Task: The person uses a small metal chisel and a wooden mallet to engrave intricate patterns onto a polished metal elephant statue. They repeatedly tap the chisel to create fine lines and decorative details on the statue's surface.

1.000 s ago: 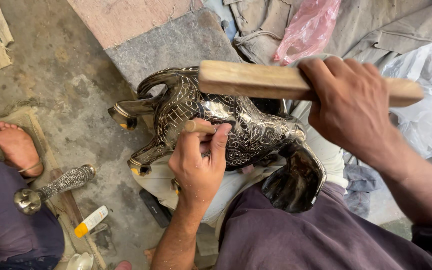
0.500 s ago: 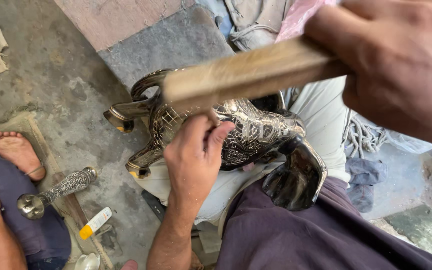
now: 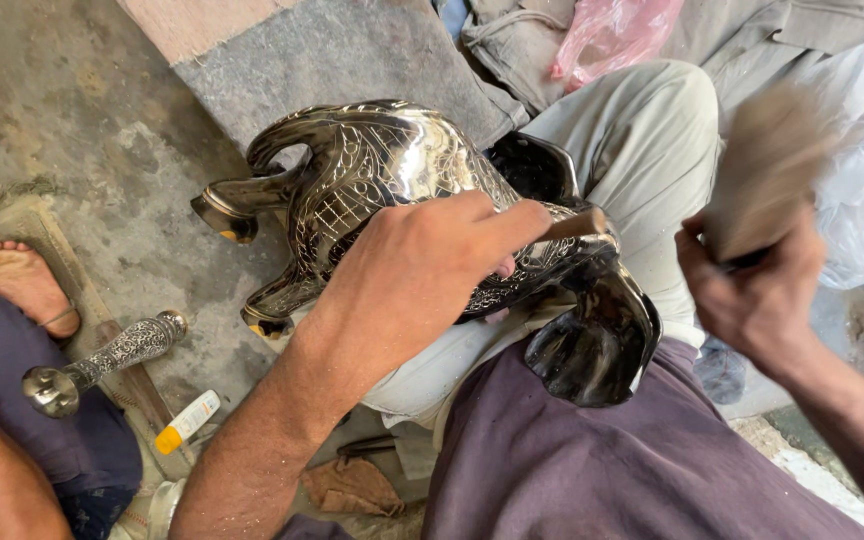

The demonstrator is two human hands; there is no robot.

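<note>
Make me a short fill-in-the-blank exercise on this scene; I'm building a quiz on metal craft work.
1. The engraved metal animal figure lies across the person's ____.
2. The left hand presses a small ____ against the figure.
3. The right hand holds a blurred ____ mallet raised above the figure.
4. On the floor at left, beside another person's bare foot, lies an engraved metal ____.

Missing words: lap; chisel; wooden; vase
</note>
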